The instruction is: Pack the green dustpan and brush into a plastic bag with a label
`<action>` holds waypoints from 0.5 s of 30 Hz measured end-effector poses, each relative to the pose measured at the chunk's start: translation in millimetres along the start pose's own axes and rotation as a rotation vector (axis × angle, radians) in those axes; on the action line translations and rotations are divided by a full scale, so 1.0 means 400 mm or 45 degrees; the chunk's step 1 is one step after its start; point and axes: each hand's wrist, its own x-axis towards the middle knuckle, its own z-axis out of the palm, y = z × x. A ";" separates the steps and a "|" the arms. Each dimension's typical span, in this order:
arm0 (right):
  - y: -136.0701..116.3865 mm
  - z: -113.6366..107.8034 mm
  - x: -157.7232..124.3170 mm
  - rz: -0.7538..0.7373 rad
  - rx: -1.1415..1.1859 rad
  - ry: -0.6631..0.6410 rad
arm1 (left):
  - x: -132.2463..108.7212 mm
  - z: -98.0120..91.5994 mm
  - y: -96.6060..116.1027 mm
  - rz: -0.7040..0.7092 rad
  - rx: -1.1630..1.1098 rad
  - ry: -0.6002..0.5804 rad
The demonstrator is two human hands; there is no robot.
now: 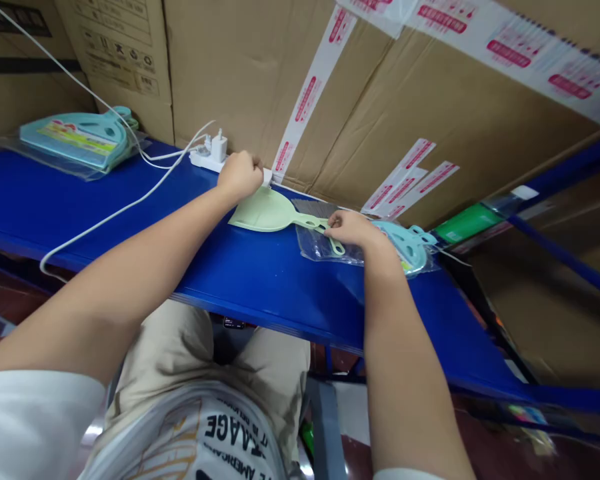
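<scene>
Well, the left hand (240, 175) is closed, its fingers curled around a small white piece (267, 177) at the far tip of a pale green dustpan (263, 212). What that white piece is cannot be made out. The right hand (349, 228) is curved downward, with its fingers (330, 227) pinching at the spot where the dustpan's handle meets the pale green handle of a small brush (314, 208). The brush has grey bristles and lies against the dustpan, both on top of a clear plastic bag (317, 245) that sits just under the right hand.

Just right of that bag, a light blue dustpan set (407, 245) lies in its own clear wrapping, and another light blue set (75, 137), with a printed label, lies in wrapping at the far left. All of this rests on a blue tabletop (260, 293). Behind the left hand sit a white power strip (203, 160) and a plugged-in white charger (219, 147), with a white cable (115, 213) looping across the tabletop. Large cardboard boxes (260, 73) with red-printed white tape stand along the far edge. Below the tabletop, the person's khaki shorts (180, 340) and a white printed shirt (195, 433) show.
</scene>
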 end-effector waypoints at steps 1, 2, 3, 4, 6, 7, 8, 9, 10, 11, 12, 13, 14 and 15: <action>0.000 -0.001 -0.001 -0.017 0.002 -0.006 | 0.000 0.001 -0.001 0.001 -0.008 0.001; 0.000 -0.002 -0.001 -0.035 0.004 -0.013 | 0.000 0.001 -0.001 0.000 -0.018 -0.001; 0.000 -0.004 -0.002 -0.055 0.006 -0.023 | 0.000 0.001 -0.001 -0.002 -0.030 -0.005; 0.000 -0.005 -0.002 -0.074 0.005 -0.036 | -0.001 0.000 0.001 -0.005 -0.041 -0.011; -0.002 -0.010 -0.004 -0.101 -0.007 -0.064 | -0.004 -0.003 0.006 -0.012 -0.035 -0.017; -0.004 -0.012 -0.005 -0.109 -0.017 -0.080 | -0.007 -0.005 0.009 -0.015 -0.008 -0.021; -0.007 -0.014 -0.007 -0.110 -0.029 -0.096 | -0.009 -0.007 0.014 -0.015 0.033 -0.025; -0.010 -0.016 -0.008 -0.106 -0.041 -0.115 | -0.011 -0.009 0.018 -0.016 0.082 -0.030; -0.012 -0.017 -0.009 -0.098 -0.054 -0.132 | -0.013 -0.012 0.022 -0.015 0.131 -0.040; -0.014 -0.018 -0.010 -0.088 -0.067 -0.146 | -0.015 -0.014 0.025 -0.012 0.172 -0.052; -0.016 -0.017 -0.010 -0.080 -0.081 -0.152 | -0.017 -0.015 0.028 -0.009 0.205 -0.061; -0.015 -0.016 -0.010 -0.075 -0.095 -0.151 | -0.018 -0.016 0.031 -0.006 0.229 -0.066; -0.013 -0.015 -0.008 -0.078 -0.106 -0.142 | -0.019 -0.017 0.032 -0.004 0.248 -0.069; -0.010 -0.013 -0.006 -0.086 -0.110 -0.128 | -0.019 -0.017 0.032 -0.001 0.263 -0.071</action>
